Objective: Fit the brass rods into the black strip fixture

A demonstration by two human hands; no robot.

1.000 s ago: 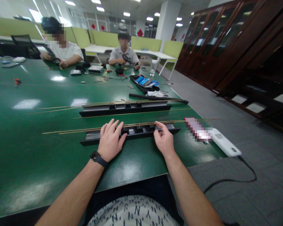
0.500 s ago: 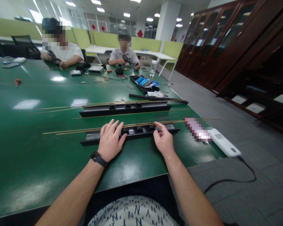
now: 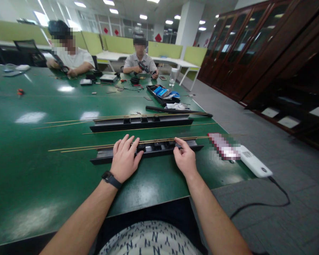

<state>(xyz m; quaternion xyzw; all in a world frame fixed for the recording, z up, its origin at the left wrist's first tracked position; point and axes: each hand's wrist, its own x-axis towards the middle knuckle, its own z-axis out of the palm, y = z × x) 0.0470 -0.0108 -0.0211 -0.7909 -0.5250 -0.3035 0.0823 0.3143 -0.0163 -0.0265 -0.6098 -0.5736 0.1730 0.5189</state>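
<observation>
One rod (image 3: 79, 149) shifts left | left hand (image 3: 126, 154) spread over near rail (image 3: 156, 153), likely steadying it | right hand (image 3: 184, 156) narrowed, grip unclear

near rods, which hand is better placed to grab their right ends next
Probably the right hand: it is at the near rods, closer to their right ends; the left hand lies spread over the near rail, farther left.

Nearer dark trough-like rail (image 3: 159, 152), lying crosswise, slim golden rods (image 3: 79, 147) along it, overhanging both ends
</observation>
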